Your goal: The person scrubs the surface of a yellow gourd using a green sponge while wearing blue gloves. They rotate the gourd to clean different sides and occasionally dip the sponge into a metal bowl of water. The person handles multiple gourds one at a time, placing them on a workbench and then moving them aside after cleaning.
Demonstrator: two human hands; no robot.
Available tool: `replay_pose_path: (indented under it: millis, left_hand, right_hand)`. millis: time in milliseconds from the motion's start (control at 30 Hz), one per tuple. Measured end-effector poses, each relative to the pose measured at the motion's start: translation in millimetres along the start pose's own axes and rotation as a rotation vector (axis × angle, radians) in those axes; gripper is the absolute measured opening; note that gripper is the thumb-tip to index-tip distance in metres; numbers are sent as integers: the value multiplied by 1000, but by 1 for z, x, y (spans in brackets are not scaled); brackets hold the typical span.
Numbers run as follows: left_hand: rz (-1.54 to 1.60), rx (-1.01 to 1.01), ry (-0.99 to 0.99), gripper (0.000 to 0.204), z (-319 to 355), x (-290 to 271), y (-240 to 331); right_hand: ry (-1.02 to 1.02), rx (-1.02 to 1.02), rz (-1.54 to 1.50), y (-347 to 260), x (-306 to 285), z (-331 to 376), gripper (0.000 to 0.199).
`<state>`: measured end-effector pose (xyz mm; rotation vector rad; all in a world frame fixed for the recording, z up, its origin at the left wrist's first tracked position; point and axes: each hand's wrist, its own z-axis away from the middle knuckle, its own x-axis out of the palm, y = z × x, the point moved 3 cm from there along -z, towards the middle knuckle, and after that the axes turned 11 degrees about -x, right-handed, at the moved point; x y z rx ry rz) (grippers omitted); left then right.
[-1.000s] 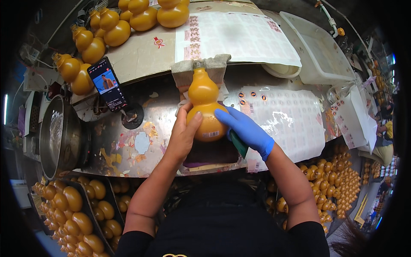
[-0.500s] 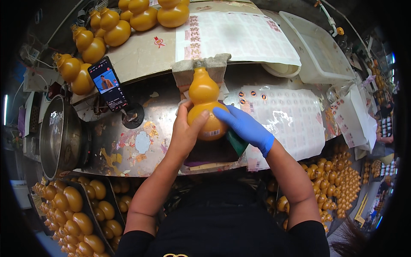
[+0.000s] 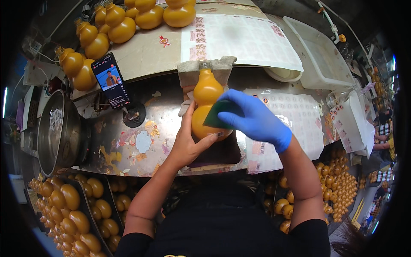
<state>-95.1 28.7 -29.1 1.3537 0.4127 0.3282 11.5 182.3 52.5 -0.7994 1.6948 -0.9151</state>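
Two hands on one gourd

I'm steadying a glossy orange gourd [image 3: 208, 107] with my bare left hand [image 3: 188, 143], thumb and fingers wrapping its lower bulb. My right hand [image 3: 257, 120], in a blue glove, is pressing a flat green pad [image 3: 219, 115] against the gourd's waist, fingers clamping the pad. The gourd is lying on the metal bench [image 3: 128, 141] straight ahead of me, its neck tucked into a grey cloth [image 3: 205, 68].

Risks, as I judge them: the shell looks slick and round, so it could be rolling out of my left-hand grip if the pad pushes sideways; the pad could be slipping off the curve; pressing hard near the narrow neck might be cracking it.

Bench is scuffed steel with label scraps sticking to it. Sticker sheets [image 3: 239, 38] are lying flat, papery. More gourds [image 3: 111, 30] are sitting behind, a phone [image 3: 110, 80] propped nearby.
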Motion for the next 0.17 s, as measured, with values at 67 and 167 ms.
replay_pose_path:
  millis: [67,167]
  left_hand:
    - [-20,-9,5,99,1,0,-4]
    - [-31,26,10,99,1,-1,-2]
  right_hand:
    - [-40,-17,53,0,-5,-11,28]
    - [-46,17,121,-3,-7,-23,27]
